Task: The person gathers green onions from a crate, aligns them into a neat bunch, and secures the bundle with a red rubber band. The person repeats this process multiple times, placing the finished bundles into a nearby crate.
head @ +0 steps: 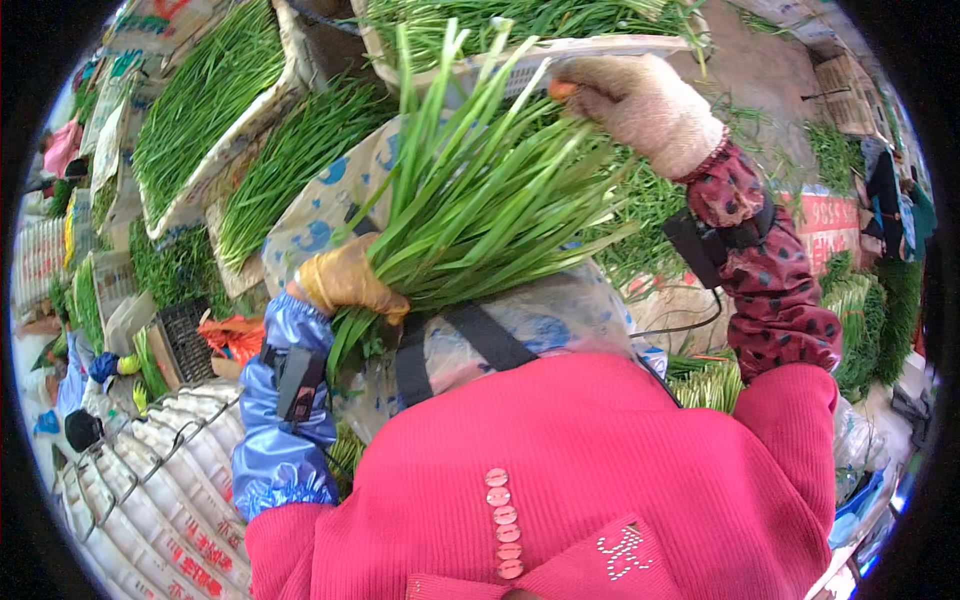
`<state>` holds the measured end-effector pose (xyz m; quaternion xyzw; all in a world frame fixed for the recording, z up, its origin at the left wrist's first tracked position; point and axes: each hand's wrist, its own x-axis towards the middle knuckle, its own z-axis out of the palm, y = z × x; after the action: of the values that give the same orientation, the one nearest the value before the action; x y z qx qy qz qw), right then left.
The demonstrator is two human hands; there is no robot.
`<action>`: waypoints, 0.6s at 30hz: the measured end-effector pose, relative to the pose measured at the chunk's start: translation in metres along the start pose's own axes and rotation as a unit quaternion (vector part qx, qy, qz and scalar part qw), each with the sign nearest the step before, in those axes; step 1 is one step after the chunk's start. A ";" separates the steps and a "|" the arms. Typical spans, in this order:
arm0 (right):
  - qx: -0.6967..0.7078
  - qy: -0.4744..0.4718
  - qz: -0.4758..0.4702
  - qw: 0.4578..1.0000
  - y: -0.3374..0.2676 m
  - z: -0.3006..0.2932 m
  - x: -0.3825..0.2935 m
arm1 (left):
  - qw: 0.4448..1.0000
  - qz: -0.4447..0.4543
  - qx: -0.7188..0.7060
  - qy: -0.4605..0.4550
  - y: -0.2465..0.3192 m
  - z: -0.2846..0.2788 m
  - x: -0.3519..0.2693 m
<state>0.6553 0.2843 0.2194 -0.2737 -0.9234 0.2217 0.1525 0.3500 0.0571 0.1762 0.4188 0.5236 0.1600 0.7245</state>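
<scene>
My left hand (pixel 349 281), in a yellow-brown glove, grips a loose bunch of garlic chives (pixel 480 217) near its leafy lower-left end. The bunch fans out over my lap, its pale stem ends spread to the top and right. My right hand (pixel 649 112), in a whitish knit glove with an orange fingertip, is at the upper right edge of the bunch. Its fingers are curled beside a pale stem; whether they pinch it cannot be made out. Under the bunch, a clear plastic apron with blue prints (pixel 322 217) covers my lap, crossed by dark straps.
Ahead is a white plastic crate (pixel 525 64) of greens. Lined containers of chives (pixel 217 112) stand to the left, by a black basket (pixel 187 341). Loose leaves (pixel 652 225) lie at right. A white ribbed stack (pixel 157 480) with red writing is lower left. Other people are at far left and right.
</scene>
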 end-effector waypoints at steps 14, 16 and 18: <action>-0.050 0.100 -0.038 0.993 0.039 0.002 0.004 | 0.994 -0.025 -0.099 -0.032 0.003 -0.003 0.010; -0.053 0.136 -0.026 0.989 0.056 -0.004 -0.004 | 0.993 -0.020 -0.110 -0.033 0.004 -0.005 0.012; -0.107 0.171 0.053 0.978 0.081 -0.012 -0.015 | 0.994 0.019 -0.104 -0.034 0.002 -0.007 0.013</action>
<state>0.7081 0.3409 0.1875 -0.3706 -0.8863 0.0793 0.2663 0.3490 0.0698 0.1690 0.3561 0.4710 0.2125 0.7786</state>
